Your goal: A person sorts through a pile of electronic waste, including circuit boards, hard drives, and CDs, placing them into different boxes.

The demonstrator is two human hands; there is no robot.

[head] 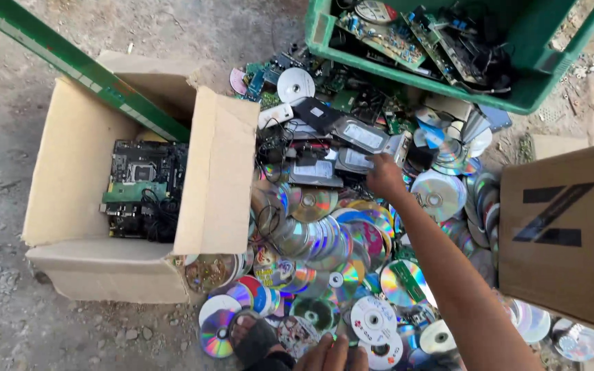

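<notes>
Right hand [384, 176] is stretched out over the heap on the floor, its fingers curled down onto the grey hard drives [360, 135] at the far side of the pile; whether they have closed around one or only rest on its edge cannot be told from this angle. Left hand [331, 356] sits low at the near edge of the view, fingers loosely together on the discs [324, 233], holding nothing that shows, with a sandalled foot [252, 338] just beside it. The drives lie between the shiny discs and the green crate [407, 72] of circuit boards, tangled with loose black wires [273, 148]. To lift a drive cleanly, it seems best to grip it by its long sides, tilt it up first so any wire slides off, and keep the wrist clear of the board edges around it. The discs are slippery and overlap, so leaning on them for balance looks risky. An open cardboard box [218, 172] with a dark board [142, 175] inside stands to the left of the pile, and a second carton [565, 233] stands to the right.
</notes>
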